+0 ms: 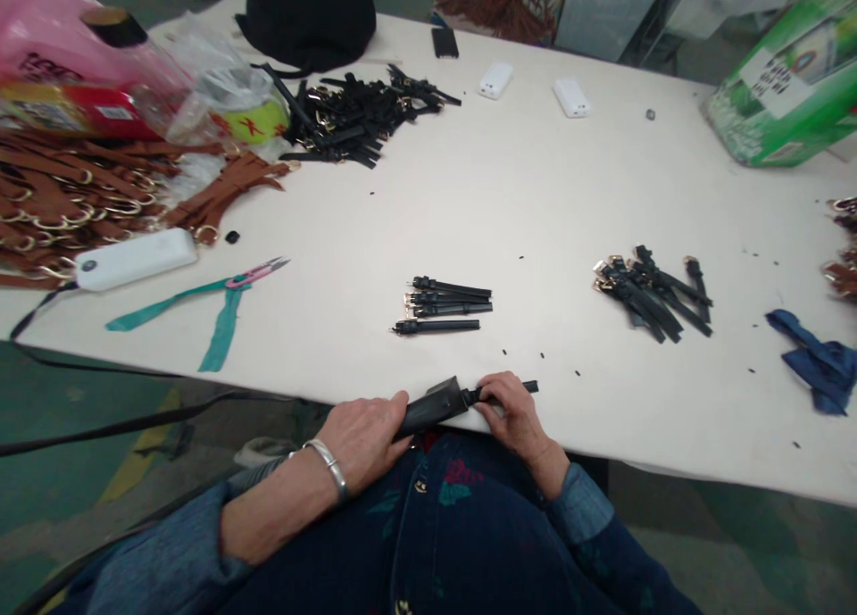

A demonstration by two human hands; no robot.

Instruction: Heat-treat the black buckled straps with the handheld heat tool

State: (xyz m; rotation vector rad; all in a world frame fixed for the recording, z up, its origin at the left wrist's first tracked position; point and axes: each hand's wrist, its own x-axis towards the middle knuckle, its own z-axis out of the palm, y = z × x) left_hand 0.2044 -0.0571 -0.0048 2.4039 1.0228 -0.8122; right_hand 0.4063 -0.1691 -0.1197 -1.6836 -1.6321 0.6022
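My left hand (367, 436) is wrapped round a dark handheld tool (435, 406) at the table's front edge. The tool's wide end meets a black strap (528, 387), which my right hand (512, 410) pinches near that end; the strap's tip sticks out to the right past my fingers. Just beyond my hands, several short black straps with buckles (452, 310) lie side by side. A looser pile of black straps (653, 294) rests farther right. Where the strap meets the tool, details are too small to tell.
Pink-handled snips (258, 273) with teal cloth strips lie left on the white table (536, 204). Brown straps (54, 186) and a white device (137, 258) are farther left. Black straps (348, 120) are heaped at the back, a green bag (790, 79) back right, blue cloth (820, 365) right.
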